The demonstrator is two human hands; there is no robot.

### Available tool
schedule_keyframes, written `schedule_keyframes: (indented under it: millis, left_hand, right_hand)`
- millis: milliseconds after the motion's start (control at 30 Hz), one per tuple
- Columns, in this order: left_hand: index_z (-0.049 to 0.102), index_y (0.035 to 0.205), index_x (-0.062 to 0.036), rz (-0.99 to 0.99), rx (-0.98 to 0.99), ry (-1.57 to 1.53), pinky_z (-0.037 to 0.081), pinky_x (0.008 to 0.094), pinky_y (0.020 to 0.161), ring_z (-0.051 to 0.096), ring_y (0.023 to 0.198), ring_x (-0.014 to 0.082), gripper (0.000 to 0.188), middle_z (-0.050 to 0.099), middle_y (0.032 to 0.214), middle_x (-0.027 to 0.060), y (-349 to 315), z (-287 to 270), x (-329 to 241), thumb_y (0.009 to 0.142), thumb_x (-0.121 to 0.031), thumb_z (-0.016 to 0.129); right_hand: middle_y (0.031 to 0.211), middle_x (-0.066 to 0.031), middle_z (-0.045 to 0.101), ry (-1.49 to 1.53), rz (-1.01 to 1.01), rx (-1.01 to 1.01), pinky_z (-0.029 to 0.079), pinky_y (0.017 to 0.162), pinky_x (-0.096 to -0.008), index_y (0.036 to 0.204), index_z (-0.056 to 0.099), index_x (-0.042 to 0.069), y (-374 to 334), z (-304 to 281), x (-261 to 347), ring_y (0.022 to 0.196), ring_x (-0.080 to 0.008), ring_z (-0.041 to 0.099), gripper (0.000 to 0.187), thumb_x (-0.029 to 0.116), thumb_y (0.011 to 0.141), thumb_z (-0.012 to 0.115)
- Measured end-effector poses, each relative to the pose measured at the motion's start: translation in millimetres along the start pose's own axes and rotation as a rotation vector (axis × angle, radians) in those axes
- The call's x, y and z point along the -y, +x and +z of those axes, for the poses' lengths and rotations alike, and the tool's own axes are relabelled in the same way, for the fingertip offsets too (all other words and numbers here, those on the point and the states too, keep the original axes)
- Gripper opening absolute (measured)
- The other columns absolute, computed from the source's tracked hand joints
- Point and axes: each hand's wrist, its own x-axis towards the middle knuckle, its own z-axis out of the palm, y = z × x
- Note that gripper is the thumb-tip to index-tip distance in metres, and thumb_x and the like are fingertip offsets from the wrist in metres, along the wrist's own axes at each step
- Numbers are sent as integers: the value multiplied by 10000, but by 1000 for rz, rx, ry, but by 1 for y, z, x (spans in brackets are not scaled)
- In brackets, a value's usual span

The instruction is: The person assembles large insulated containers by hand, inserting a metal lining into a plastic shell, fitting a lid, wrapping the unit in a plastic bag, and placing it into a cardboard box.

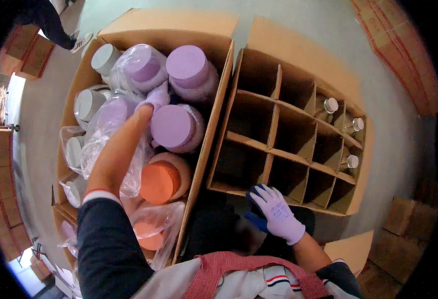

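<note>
Likely stiff, slick: round purple-lidded jar (172, 126) near brown cardboard box's (215, 112) right edge; grip rim. Left hand (155, 97) fingers unclear; right hand (277, 214) fingers apart.

One head-worn fisheye, upright, pitched steeply down past the wearer's chest (254, 276). Close over the big carton (174, 25) and divided carton (303, 55); stacked boxes (403, 50) sit farther off, near the rim.

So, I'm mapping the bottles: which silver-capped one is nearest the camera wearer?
The silver-capped bottle lowest in the picture, at right in the divided carton; the other two bottles stand farther up.
</note>
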Motion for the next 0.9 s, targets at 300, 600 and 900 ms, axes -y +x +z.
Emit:
schedule_keyframes:
  millis: [300, 600, 900]
  left_hand:
    - [656, 1107, -75, -13, -252, -26, 442, 382, 938, 601, 1086, 311, 312, 628, 1171, 170, -26, -38, 8, 866, -210, 510]
    - [631, 1077, -12, 338, -500, -671, 478, 244, 600, 553, 675, 70, 286, 625, 849, -3, -280, -300, -118, 882, -221, 652]
    - [511, 1208, -11, 732, -147, -1864, 403, 400, 961, 514, 1134, 252, 335, 562, 1212, 111, -437, -151, -164, 957, -232, 494]
  right_hand:
    - [1362, -207, 443, -93, -81, 19, 285, 1086, -484, 1322, 448, 33, -7, 0, 7, 1289, -378, 390, 602, 85, 740, 591]
    - [1349, -158, 477, 158, -67, -217, 323, 1069, -448, 1328, 451, 44, -45, 34, 41, 1255, -309, 452, 520, 96, 818, 538]
    - [1349, -30, 472, 1878, -353, -900, 418, 985, -406, 1408, 365, 154, -22, -66, 30, 1214, -197, 451, 579, 453, 934, 511]
